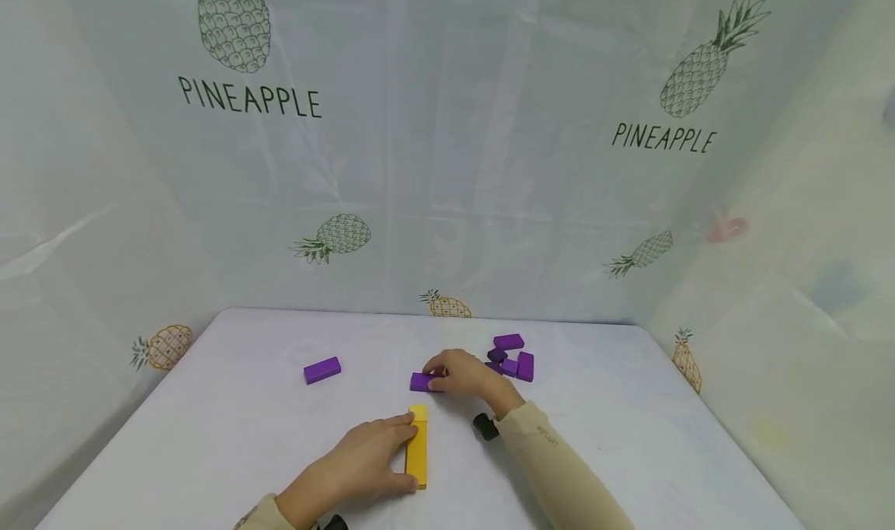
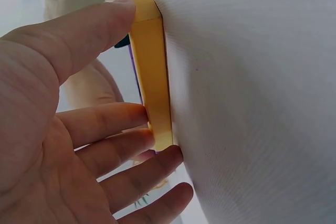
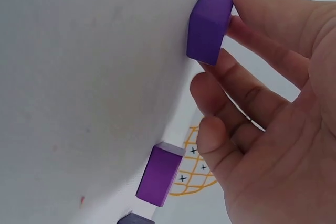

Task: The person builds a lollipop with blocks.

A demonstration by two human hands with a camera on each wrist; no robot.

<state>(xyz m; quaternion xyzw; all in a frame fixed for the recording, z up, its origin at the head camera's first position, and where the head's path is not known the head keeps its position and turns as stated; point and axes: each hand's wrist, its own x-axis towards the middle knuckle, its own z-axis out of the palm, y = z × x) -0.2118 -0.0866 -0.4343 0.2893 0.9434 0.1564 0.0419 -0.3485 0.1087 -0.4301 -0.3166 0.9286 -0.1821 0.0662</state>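
In the head view, my left hand (image 1: 367,460) spans a long yellow block (image 1: 416,460) lying on the table, thumb at its near end and fingertips along its left side toward the far end. A seam sets off a short yellow piece (image 1: 418,413) at that far end. The left wrist view shows the thumb on one end of the yellow block (image 2: 149,66) and two fingertips against its side. Just beyond, my right hand (image 1: 457,372) pinches a purple block (image 1: 419,382) between thumb and fingers. The right wrist view shows that purple block (image 3: 207,32) under the thumb.
Another purple block (image 1: 322,370) lies alone at the back left. Several purple pieces cluster at the back right, among them an upright-lying block (image 1: 526,366) and a sideways one (image 1: 508,342). A pineapple-print sheet (image 1: 447,165) hangs behind the white table (image 1: 210,437).
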